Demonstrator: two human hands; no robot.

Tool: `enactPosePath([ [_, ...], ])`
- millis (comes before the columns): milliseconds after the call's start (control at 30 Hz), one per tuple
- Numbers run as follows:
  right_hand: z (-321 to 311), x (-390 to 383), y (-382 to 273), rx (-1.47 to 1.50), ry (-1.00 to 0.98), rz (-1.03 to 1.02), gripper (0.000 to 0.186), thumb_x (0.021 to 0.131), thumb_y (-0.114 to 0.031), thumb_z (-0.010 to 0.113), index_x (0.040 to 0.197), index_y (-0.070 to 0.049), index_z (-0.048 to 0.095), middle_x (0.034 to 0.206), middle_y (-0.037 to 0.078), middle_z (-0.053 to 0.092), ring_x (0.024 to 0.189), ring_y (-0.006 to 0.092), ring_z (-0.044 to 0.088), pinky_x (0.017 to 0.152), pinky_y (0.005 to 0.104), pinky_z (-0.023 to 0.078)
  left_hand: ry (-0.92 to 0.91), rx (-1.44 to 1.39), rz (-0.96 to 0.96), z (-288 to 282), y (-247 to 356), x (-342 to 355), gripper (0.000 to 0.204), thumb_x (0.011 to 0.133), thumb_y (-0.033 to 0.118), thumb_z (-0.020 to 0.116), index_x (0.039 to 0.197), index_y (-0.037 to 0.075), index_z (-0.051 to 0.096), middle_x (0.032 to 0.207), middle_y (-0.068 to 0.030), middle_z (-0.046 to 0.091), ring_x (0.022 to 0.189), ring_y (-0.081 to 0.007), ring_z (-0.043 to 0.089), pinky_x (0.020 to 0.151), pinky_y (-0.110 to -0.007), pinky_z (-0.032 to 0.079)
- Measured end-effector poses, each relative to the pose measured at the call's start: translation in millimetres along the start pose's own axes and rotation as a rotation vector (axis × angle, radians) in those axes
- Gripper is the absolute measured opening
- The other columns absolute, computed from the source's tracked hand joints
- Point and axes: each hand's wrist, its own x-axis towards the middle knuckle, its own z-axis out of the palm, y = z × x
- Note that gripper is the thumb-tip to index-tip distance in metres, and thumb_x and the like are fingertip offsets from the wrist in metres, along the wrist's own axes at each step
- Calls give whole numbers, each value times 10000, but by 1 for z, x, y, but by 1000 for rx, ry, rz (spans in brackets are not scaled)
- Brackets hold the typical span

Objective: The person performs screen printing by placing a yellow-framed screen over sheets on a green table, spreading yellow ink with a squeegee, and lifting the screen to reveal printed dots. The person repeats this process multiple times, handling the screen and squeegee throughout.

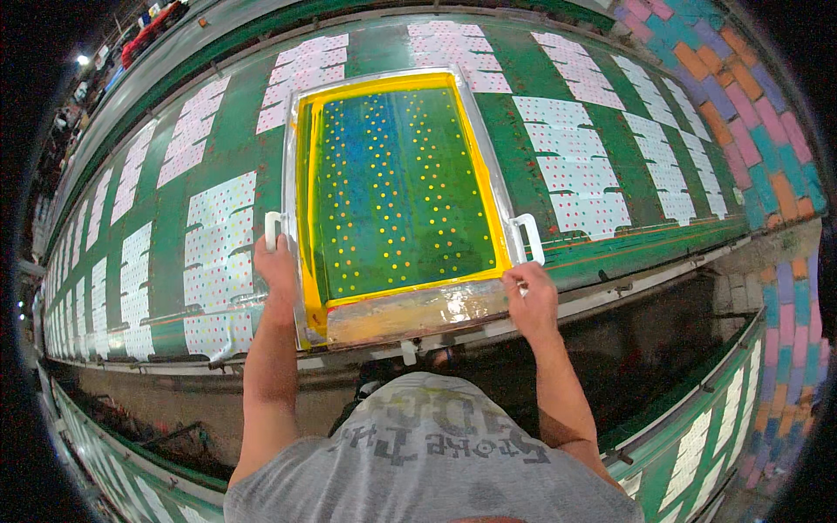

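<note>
A screen printing frame [401,295] lies over the long green printing table in front of me. Its mesh [397,187] is green and blue with rows of small dots, bordered by yellow. My left hand [277,264] is closed at the left side, around the lower part of the white left handle [273,225]. My right hand [531,296] is closed at the near right corner of the frame, just below the white right handle [531,237]. Its fingertips press together at the frame's edge, and the exact grip is partly hidden.
White cut fabric pieces [218,261] printed with coloured dots lie in rows along the green table [488,157], on both sides of the frame. Behind me runs another green table [697,453] with pale pieces. At right is a floor of coloured bricks [750,105].
</note>
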Motion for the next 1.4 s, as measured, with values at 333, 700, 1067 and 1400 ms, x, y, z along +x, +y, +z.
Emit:
enactPosePath([
  [333,26,66,94,-4,38,275,543,908,-141,835,1411,-19,670,1373,212,700,1323,378,635,1180,481,471,18,62,-50,2,-12,3,223,972,162,816,1091,-21,769,935,-126,779,814,-202,699,761,-407,563],
  [700,18,93,97,329,-164,607,516,951,-118,792,1455,-55,696,1458,143,718,1335,268,669,1164,401,495,1,114,-116,-3,1,-1,243,1002,246,784,1084,18,770,890,-73,763,737,-170,683,684,-371,559],
  [1067,-30,115,87,372,-94,350,382,934,-166,801,1295,-46,771,1306,144,779,1280,276,705,1140,393,502,-67,-155,-205,4,38,10,208,999,219,782,1041,15,787,824,-11,717,726,-116,624,681,-353,525],
  [1400,-135,173,239,237,-85,380,378,919,-195,808,1263,-39,786,1299,162,787,1271,324,714,1154,412,501,-53,-209,-107,134,152,-77,184,1014,169,788,1095,5,774,940,-26,737,824,-119,638,734,-328,518],
])
